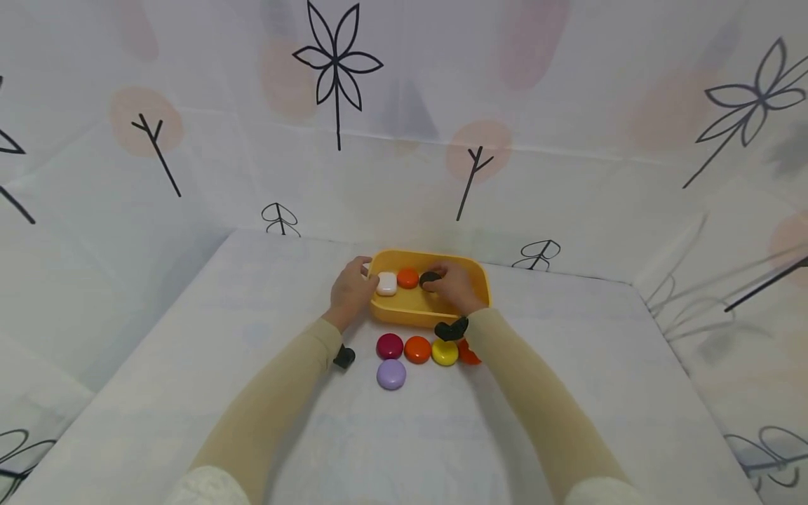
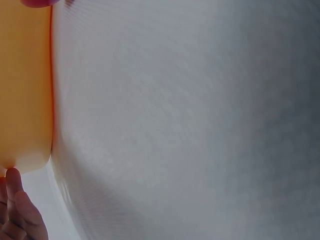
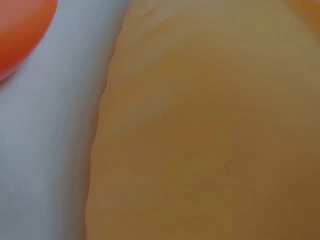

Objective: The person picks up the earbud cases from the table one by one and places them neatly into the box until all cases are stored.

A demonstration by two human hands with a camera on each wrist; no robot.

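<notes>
A yellow plastic tray lies on the white cloth, its side filling much of the right wrist view. My left hand grips its left rim; fingertips touch the wall in the left wrist view. Over the right part of the tray, my right hand pinches a round black piece between thumb and fingers. Beside that piece, inside the tray, are a round orange-red piece and a squarish white piece. The right hand hides part of the tray's interior.
In front of the tray sit glossy round pieces: dark red, orange, yellow and, nearer, lilac. An orange-red piece is partly covered by the right sleeve. A patterned cloth rises behind.
</notes>
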